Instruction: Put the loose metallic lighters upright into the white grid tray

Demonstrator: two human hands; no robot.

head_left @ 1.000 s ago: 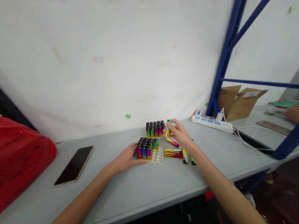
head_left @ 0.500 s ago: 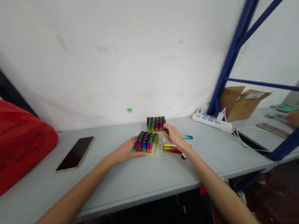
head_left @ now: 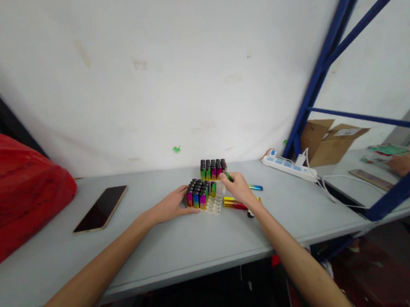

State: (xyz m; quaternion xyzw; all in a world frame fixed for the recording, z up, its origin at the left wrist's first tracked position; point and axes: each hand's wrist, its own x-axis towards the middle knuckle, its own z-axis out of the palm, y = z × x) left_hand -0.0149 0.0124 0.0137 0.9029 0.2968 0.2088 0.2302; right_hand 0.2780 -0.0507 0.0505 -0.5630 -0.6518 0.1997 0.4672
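My left hand (head_left: 170,205) braces the left side of a white plastic tray (head_left: 214,205), thumb along the front edge and fingers toward the back. Upright lighters (head_left: 197,193) with black tops and shiny rainbow bodies fill the tray's left part; round sockets show bare on its right. One greenish lighter (head_left: 213,189) stands slightly apart in it. Above the tray's back right, my right hand (head_left: 239,187) is closed around a green lighter (head_left: 229,176), mostly hidden by the fingers. Yellow and red lighters (head_left: 234,203) lie beside the tray, and a blue one (head_left: 255,187) lies behind them.
A second group of upright lighters (head_left: 213,169) stands near the wall. A phone (head_left: 101,209) and a red bag (head_left: 19,191) are on the left. To the right are a power strip (head_left: 289,166), a cardboard box (head_left: 326,141), a blue frame (head_left: 309,88) and another person's hand (head_left: 402,162).
My right hand has shifted slightly and turned, and the green lighter in it now points more to the upper left. The left hand keeps its place at the tray. The view has moved a little.
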